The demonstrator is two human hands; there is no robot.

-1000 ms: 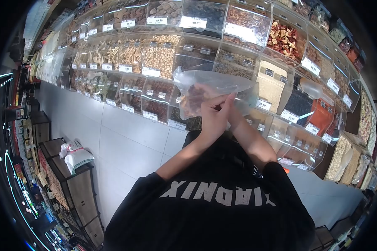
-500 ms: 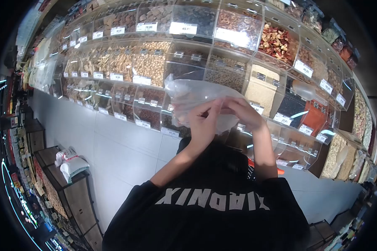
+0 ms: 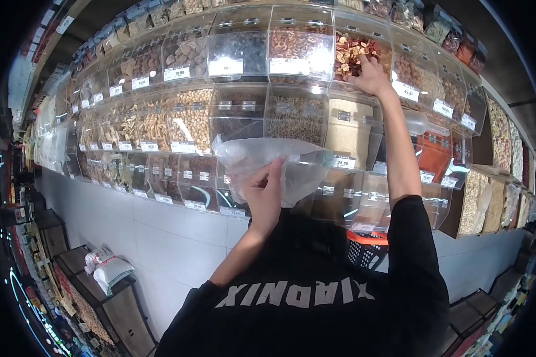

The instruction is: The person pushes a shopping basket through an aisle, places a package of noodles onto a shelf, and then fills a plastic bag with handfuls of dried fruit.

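Observation:
A clear plastic bag point(image 3: 307, 172) hangs in front of the lower bins, its top edge spread out sideways. My left hand point(image 3: 263, 193) is closed on the bag, thumb and fingers pinching its near side, with some fingers hidden behind the film. Up and to the right, my right hand point(image 3: 369, 76) reaches to a bin of red and yellow dried fruit slices point(image 3: 348, 50). Its fingers are apart, with the fingertips right at the slices and the thumb lower, by the bin's front.
Rows of clear bins with dried goods and price tags point(image 3: 226, 66) rise in front. A clear scoop point(image 3: 417, 123) lies right of my forearm. Below is a black basket with an orange rim point(image 3: 368, 240). White bags point(image 3: 110, 271) sit on a low cabinet at left.
My right hand has left the plastic bag and moved up and right to the dried fruit slices. My left hand still holds the bag, now a little lower and further left.

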